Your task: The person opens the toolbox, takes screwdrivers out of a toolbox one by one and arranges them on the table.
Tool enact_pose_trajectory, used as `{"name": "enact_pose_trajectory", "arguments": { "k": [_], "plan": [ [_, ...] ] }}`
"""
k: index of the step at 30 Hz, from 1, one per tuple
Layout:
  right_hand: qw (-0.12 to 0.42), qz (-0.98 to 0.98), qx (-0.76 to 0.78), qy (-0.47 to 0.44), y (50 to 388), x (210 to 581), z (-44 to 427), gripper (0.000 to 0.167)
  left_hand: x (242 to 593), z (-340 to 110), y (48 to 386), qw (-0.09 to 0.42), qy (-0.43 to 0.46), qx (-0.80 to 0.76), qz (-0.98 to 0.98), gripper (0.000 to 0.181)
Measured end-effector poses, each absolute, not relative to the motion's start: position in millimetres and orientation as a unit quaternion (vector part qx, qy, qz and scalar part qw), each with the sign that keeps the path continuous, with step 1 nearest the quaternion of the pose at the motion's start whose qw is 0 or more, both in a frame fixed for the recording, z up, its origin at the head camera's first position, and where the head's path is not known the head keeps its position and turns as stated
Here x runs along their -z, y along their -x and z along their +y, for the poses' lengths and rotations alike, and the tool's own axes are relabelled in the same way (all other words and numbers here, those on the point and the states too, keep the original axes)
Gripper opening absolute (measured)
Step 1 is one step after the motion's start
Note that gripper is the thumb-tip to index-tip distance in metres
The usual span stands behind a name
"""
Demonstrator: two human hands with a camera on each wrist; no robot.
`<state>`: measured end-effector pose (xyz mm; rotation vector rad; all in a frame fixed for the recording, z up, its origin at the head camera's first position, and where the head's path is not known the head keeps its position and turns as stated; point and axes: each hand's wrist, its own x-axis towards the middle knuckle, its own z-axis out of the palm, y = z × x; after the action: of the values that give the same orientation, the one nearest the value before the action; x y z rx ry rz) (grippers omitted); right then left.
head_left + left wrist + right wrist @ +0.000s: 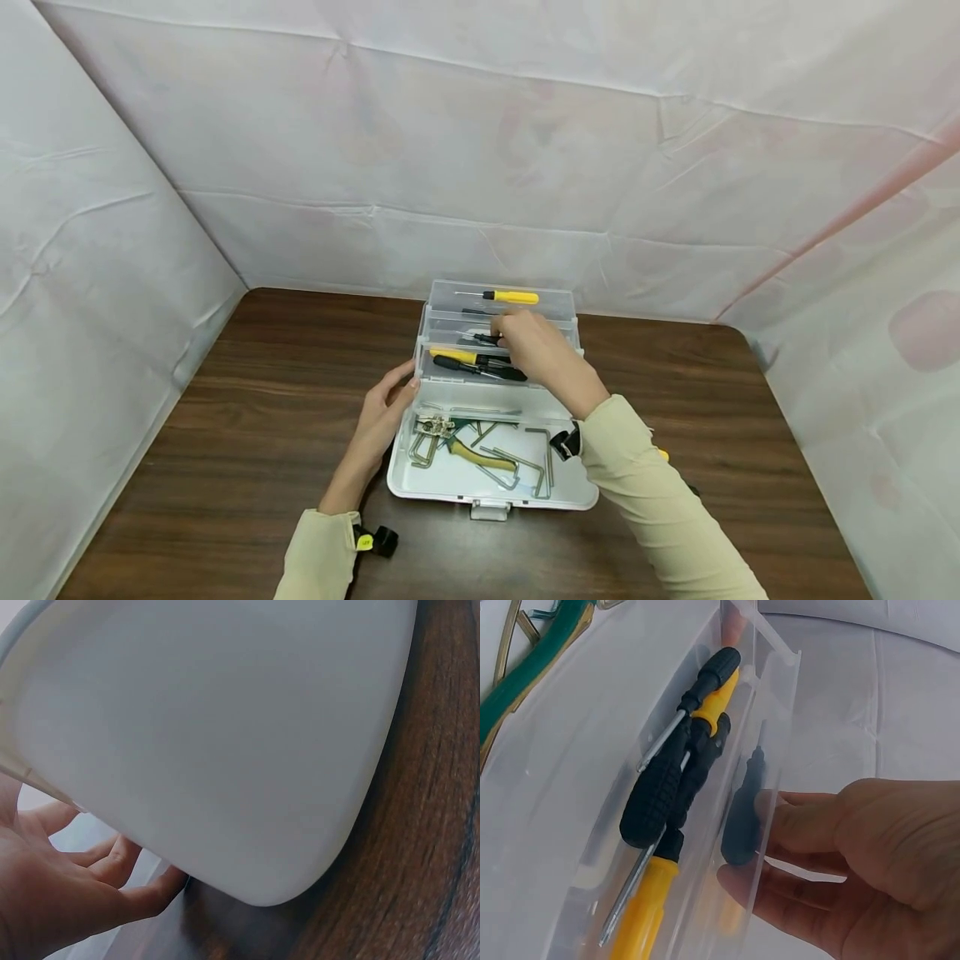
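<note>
A white toolbox (491, 496) with clear stepped trays (570, 333) stands open on the table. My left hand (378, 417) rests against its left side, fingers loosely bent; the left wrist view shows that hand (82, 889) beside the white wall (217, 750). My right hand (540, 350) is over the middle tray, thumb and fingers at the handle of a small black screwdriver (487, 339). In the right wrist view the right hand (855, 862) pinches that screwdriver (742, 817), partly seen through clear plastic. Black and yellow screwdrivers (649, 900) lie in the lower tray.
A yellow screwdriver (516, 297) lies in the top tray. Green-and-yellow pliers (480, 454), several hex keys (540, 475) and a metal piece (435, 427) are in the box's base. Partly hidden yellow and black items lie beyond the right sleeve. White sheets (450, 125) surround the table (247, 417).
</note>
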<state>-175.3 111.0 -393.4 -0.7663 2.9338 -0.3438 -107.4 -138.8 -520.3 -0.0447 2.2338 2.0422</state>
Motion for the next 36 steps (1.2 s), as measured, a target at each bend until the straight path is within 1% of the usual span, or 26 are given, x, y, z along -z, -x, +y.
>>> {"name": "enact_pose_trajectory", "arguments": {
  "k": [7,10,20,32,36],
  "plan": [
    [0.042,0.962,0.120,0.240,175.7,389.9,119.0,0.019,519.8,-136.8,107.8,0.059,0.019,-0.674,0.736,0.049],
    [0.032,0.963,0.120,0.240,175.4,389.6,123.8,0.018,519.3,-136.1,108.6,0.056,0.020,-0.673,0.737,0.049],
    [-0.027,0.961,0.127,0.245,169.6,390.2,142.5,0.017,519.3,-136.9,110.9,0.060,0.006,-0.674,0.736,0.050],
    [-0.059,0.960,0.129,0.240,156.1,385.3,163.8,0.011,520.3,-138.3,111.5,0.066,0.011,-0.676,0.734,0.049],
    [-0.059,0.963,0.120,0.232,151.3,382.8,171.0,0.013,520.1,-138.7,111.7,0.061,0.010,-0.674,0.736,0.049]
  ]
}}
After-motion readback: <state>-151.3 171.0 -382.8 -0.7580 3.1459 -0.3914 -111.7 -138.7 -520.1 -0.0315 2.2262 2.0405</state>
